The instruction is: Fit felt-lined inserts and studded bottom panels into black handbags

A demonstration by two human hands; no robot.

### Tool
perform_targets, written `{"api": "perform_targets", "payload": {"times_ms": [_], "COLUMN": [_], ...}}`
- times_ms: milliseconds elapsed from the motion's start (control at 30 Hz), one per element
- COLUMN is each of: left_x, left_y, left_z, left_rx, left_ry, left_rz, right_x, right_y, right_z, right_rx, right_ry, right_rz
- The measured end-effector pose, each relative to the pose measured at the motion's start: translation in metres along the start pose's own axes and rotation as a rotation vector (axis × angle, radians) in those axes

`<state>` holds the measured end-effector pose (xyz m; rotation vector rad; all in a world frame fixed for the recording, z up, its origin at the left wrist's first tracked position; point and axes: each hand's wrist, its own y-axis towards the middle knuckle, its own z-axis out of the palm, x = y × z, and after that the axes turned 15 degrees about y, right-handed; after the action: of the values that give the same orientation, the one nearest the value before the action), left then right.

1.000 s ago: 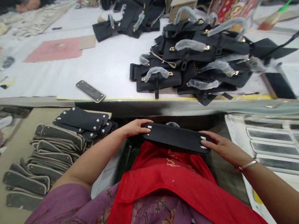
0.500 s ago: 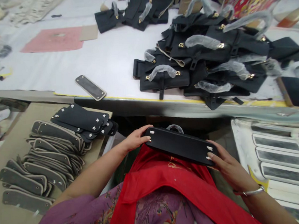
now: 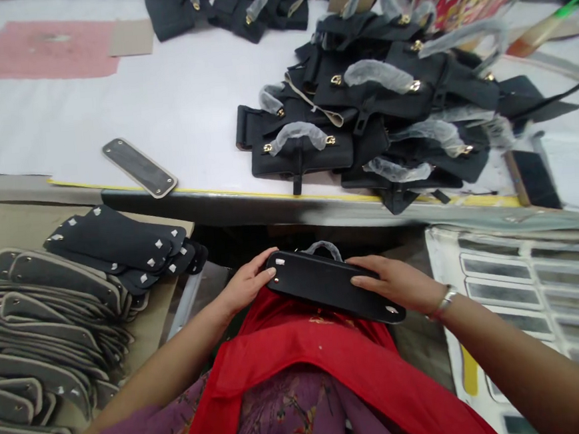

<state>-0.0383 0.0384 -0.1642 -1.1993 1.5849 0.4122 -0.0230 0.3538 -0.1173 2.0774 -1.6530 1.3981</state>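
A black handbag (image 3: 319,285) is held over my lap, its long round-cornered base facing up toward me. White tape bits show near the ends of the base, and a bare gold stud sits near the left end. Behind it rises the bag's plastic-wrapped handle (image 3: 325,249). My left hand (image 3: 248,284) grips the left end, thumb on the base and fingers over the far edge. Farther right, my right hand (image 3: 399,280) is closed over the far edge, its thumb lying on the base. The undersides of both grips are hidden.
Black bags (image 3: 302,152) with wrapped handles are heaped on the white table (image 3: 201,110). A single grey base panel (image 3: 140,168) lies near its edge. At left are stacked grey panels (image 3: 52,329) and black panels (image 3: 115,241). Pale-edged strips (image 3: 501,294) lie at right.
My right hand has slid from the right end of the bag's base inward along its far edge. My left hand keeps its hold. The view has turned slightly right.
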Motion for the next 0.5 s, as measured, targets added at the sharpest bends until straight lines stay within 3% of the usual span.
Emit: {"api": "perform_targets", "payload": {"times_ms": [233,500], "left_x": [0.001,-0.003], "left_y": [-0.004,-0.005], "left_z": [0.011,0.023], "left_rx": [-0.125,-0.257], "left_ry": [0.079,0.219], "left_rz": [-0.01,-0.025], "right_x": [0.051,0.093], "right_y": [0.05,0.088], "right_z": [0.034,0.075], "right_rx": [0.072,-0.144], "right_ry": [-0.218,-0.412], "right_rz": [-0.076,-0.106]}}
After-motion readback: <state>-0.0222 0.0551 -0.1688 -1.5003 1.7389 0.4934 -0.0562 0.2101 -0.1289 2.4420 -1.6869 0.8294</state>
